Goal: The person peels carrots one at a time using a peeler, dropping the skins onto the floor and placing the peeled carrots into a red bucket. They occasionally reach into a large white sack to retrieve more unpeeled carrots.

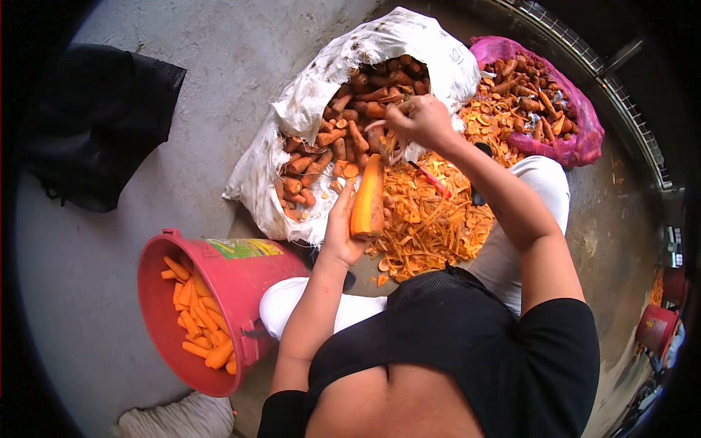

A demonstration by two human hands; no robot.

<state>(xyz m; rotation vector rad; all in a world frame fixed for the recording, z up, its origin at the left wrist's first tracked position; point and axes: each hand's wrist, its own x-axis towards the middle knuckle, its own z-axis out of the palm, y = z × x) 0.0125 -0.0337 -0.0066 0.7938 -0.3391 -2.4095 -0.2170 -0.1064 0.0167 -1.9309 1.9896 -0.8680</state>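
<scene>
My left hand is wrapped round a thick carrot, held upright and tilted slightly. Most of its side is bright and peeled, with some darker skin near the lower end. Above the carrot's upper end, my right hand is closed in a pinch. Thin, blurred strands hang below its fingers; I cannot make out what it grips. A heap of carrot peelings lies under and beside my hands, with a slim red-handled tool on it. Behind stands an opened white sack of unpeeled carrots.
At the left, a tipped red bucket holds peeled carrots. A pink mesh sack with carrots and scraps lies at the back right. Black cloth or plastic is on the floor at the left. A pale sack lies near the bucket.
</scene>
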